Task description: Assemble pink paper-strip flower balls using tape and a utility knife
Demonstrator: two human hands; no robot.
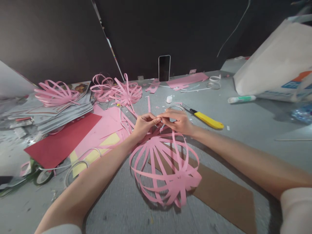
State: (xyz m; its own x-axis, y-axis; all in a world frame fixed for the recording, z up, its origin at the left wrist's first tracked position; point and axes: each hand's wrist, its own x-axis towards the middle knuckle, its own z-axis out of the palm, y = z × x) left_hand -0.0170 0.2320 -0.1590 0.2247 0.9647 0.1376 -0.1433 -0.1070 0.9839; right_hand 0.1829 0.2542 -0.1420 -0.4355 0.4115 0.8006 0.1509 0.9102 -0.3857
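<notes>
My left hand [147, 124] and my right hand [177, 120] meet above the middle of the table, fingertips together in a pinch. Whatever lies between them is too small and hidden to make out. Just below them sits a pink paper-strip ball [179, 177], its strips bowed outward from two flat centres. Its upper part reaches up under my fingers, and part of it rests over a brown cardboard piece [226, 198]. Right of my right hand lies a yellow utility knife [209, 120], and a small white cap [169, 99] stands beyond my fingers.
A phone [164, 68] leans against the dark back panel. More pink strip shapes [126, 94] sit at the back left, beside stacked magazines [65, 112]. Red paper [63, 139] and scissors [41, 175] lie left. A white bag [273, 65] and glue tube [241, 99] are right.
</notes>
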